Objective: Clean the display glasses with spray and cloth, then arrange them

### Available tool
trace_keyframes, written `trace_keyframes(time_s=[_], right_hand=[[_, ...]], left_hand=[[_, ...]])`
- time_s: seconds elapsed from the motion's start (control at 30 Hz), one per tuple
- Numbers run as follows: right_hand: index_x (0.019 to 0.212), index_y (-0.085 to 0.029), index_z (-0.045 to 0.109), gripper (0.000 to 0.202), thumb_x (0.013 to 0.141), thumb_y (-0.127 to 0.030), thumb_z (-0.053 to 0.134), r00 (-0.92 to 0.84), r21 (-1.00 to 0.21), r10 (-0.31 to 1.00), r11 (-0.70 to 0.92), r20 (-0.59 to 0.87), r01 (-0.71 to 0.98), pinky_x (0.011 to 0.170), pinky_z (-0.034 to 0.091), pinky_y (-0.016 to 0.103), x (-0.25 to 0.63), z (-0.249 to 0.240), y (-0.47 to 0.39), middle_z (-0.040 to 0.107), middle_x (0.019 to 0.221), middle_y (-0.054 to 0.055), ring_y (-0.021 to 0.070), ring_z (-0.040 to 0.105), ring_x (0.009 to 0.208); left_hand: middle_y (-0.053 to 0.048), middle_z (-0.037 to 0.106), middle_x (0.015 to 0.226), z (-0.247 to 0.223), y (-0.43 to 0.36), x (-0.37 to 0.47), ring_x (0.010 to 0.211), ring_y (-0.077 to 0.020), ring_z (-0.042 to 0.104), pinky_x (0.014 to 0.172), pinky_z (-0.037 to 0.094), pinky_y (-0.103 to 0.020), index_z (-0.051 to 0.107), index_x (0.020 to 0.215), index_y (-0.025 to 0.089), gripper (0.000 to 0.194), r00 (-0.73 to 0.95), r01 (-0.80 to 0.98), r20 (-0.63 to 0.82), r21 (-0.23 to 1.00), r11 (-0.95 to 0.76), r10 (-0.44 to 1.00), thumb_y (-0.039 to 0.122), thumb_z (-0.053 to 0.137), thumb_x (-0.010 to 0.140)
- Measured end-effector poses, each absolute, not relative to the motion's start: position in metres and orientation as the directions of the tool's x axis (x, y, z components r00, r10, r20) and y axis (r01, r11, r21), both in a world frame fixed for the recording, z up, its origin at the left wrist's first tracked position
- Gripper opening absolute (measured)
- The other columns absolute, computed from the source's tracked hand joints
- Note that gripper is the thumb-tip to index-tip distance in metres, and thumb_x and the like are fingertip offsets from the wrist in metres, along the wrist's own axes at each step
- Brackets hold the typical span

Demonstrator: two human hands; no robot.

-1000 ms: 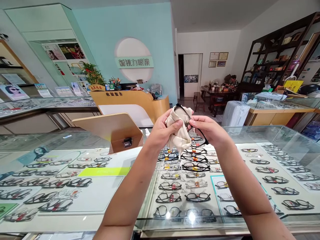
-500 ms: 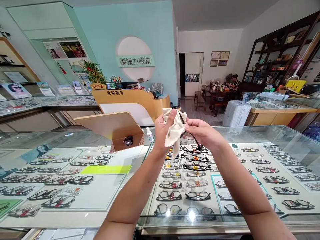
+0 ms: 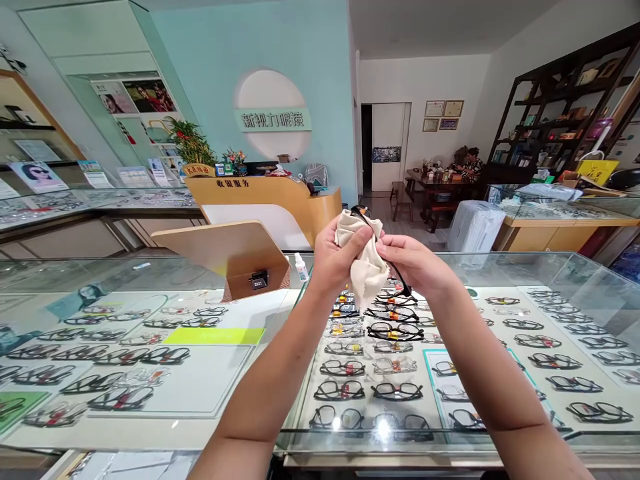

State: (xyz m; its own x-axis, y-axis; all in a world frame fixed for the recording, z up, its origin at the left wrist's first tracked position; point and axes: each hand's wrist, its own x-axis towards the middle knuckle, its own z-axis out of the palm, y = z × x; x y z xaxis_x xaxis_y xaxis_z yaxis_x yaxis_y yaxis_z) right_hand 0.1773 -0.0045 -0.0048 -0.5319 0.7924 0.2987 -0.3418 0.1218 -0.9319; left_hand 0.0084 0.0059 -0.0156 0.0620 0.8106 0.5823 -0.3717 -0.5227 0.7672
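My left hand [image 3: 337,257] is closed around a cream cloth [image 3: 369,270], its thumb pressing the cloth against a pair of dark-framed glasses [image 3: 400,283]. The cloth hides most of the lenses and hangs down in a fold. My right hand [image 3: 417,261] pinches the frame of the same glasses on the right, and a dark temple sticks out below its fingers. Both hands are raised above a glass display case [image 3: 305,417] holding rows of glasses.
A white spray bottle [image 3: 301,268] stands on the glass left of my hands. Beside it is a tilted wooden mirror stand [image 3: 225,250]. Behind are a wooden counter [image 3: 320,207] and a wrapped white box [image 3: 474,227]. A person [image 3: 470,167] sits at a far table.
My left hand and the cloth have shifted slightly right, and the thumb now lies farther across the cloth. The cloth's hanging fold has changed shape. My right hand has moved slightly right.
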Motion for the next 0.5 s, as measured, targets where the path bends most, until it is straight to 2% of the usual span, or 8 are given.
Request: trace_keyframes(time_s=[0.1, 0.2, 0.33, 0.4, 0.5], right_hand=[[0.082, -0.018, 0.076, 0.051, 0.071, -0.057, 0.108, -0.559, -0.923, 0.772, 0.093, 0.303, -0.372, 0.079, 0.053, 0.026, 0.172, -0.007, -0.006, 0.069, 0.088, 0.002, 0.0150, 0.061, 0.082], [0.084, -0.018, 0.078, 0.050, 0.076, -0.060, 0.104, -0.548, -0.928, 0.768, 0.163, 0.332, -0.334, 0.083, 0.052, 0.027, 0.173, -0.006, -0.006, 0.070, 0.091, 0.003, 0.0152, 0.062, 0.086], [0.082, -0.020, 0.074, 0.048, 0.083, -0.062, 0.099, -0.490, -0.916, 0.785, 0.244, 0.379, -0.318, 0.085, 0.053, 0.029, 0.182, -0.004, -0.005, 0.073, 0.091, 0.003, 0.0165, 0.064, 0.086], [0.085, -0.021, 0.073, 0.047, 0.084, -0.062, 0.098, -0.445, -0.909, 0.804, 0.273, 0.395, -0.315, 0.084, 0.055, 0.029, 0.190, -0.001, -0.005, 0.074, 0.092, 0.004, 0.0174, 0.065, 0.087], [0.089, -0.022, 0.074, 0.046, 0.086, -0.062, 0.096, -0.396, -0.904, 0.820, 0.315, 0.413, -0.291, 0.084, 0.055, 0.029, 0.202, 0.004, -0.007, 0.075, 0.096, 0.005, 0.0183, 0.067, 0.090]], left_hand=[[-0.004, 0.077, 0.078, -0.018, 0.007, 0.013, 0.063, -0.0173, 0.072, 0.058, 0.060, -0.028, 0.071, 0.092, 0.020, 0.053, 0.017, -0.410, 0.548, 0.767, -0.494, 0.836, 0.069, 0.092, 0.086], [-0.001, 0.068, 0.070, -0.019, 0.013, 0.007, 0.051, -0.0128, 0.060, 0.048, 0.051, -0.026, 0.066, 0.084, 0.021, 0.057, 0.073, -0.446, 0.505, 0.788, -0.425, 0.860, 0.074, 0.085, 0.090], [0.004, 0.056, 0.063, -0.010, 0.019, -0.008, 0.049, -0.0086, 0.049, 0.046, 0.043, -0.022, 0.060, 0.079, 0.021, 0.063, 0.031, -0.392, 0.494, 0.806, -0.444, 0.869, 0.074, 0.094, 0.080], [0.004, 0.058, 0.066, -0.003, 0.019, -0.015, 0.052, -0.0093, 0.051, 0.048, 0.044, -0.022, 0.063, 0.084, 0.021, 0.063, -0.009, -0.372, 0.508, 0.798, -0.475, 0.861, 0.072, 0.098, 0.075], [0.001, 0.069, 0.084, 0.006, 0.018, -0.023, 0.066, -0.0133, 0.063, 0.058, 0.053, -0.025, 0.073, 0.105, 0.024, 0.052, -0.012, -0.396, 0.545, 0.767, -0.504, 0.839, 0.060, 0.099, 0.078]])
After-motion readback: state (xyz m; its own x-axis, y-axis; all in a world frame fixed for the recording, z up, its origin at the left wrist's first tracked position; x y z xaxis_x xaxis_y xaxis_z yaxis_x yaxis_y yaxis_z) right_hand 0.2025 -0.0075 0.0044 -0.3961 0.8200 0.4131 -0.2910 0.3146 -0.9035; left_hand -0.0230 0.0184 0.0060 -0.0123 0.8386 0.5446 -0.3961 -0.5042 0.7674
